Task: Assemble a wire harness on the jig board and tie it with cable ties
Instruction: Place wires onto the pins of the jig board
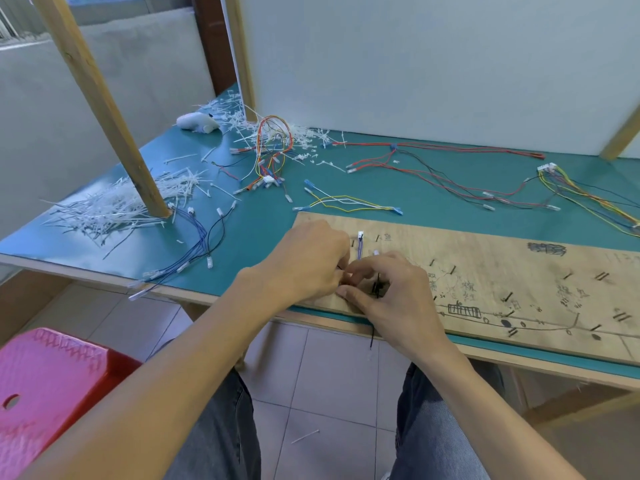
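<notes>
The wooden jig board (502,271) lies along the table's front edge, with black pegs and drawn marks. At its left end a short blue-violet wire bundle (360,249) with a white connector runs down between pegs. My left hand (308,261) and my right hand (391,289) meet over that bundle, fingertips pinched together. A black cable tie (376,285) passes through my right hand's fingers, and its tail hangs below the table edge. What my left fingers pinch is hidden.
Loose harnesses lie on the green table (259,230): a yellow-white one (346,202), red-black ones (433,168), a multicoloured tangle (272,150), a blue-black bundle (194,251). White tie offcuts (114,206) pile around a wooden post (104,109). A red stool (52,386) stands at lower left.
</notes>
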Demonstrator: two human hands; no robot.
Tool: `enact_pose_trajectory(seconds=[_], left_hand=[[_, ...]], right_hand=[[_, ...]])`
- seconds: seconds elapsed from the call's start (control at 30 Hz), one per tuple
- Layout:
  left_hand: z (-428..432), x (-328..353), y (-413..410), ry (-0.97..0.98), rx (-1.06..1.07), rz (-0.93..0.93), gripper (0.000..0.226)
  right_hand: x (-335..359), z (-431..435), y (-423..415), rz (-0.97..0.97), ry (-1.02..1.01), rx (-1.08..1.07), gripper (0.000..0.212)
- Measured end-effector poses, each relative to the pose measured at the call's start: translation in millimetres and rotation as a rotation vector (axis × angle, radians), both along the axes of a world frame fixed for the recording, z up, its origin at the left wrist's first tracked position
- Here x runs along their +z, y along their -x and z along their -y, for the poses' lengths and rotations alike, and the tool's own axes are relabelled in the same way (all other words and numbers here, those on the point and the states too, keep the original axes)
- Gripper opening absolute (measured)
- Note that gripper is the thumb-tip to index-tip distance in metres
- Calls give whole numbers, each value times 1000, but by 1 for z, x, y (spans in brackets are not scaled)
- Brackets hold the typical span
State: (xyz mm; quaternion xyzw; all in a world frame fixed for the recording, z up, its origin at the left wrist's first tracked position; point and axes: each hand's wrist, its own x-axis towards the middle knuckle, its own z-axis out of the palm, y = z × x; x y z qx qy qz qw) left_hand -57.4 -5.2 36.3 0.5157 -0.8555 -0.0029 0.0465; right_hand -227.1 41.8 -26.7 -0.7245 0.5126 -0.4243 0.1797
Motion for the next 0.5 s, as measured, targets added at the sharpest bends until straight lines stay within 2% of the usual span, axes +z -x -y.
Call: enact_pose_trajectory(seconds=[0.1, 0.23, 0.37, 0.5], left_hand=[[1, 5, 4, -3, 17, 25, 11], [6, 3, 6, 27, 43, 25, 18], [9, -1, -1, -36, 76, -33, 19], [8, 0, -1, -38, 84, -30, 16]], right_hand=[[-1, -2, 1, -11, 35, -21, 38], [0, -6, 0, -27, 78, -20, 26], [1, -8, -2, -7, 41, -15, 16], [3, -10, 1, -32, 54, 19, 21]])
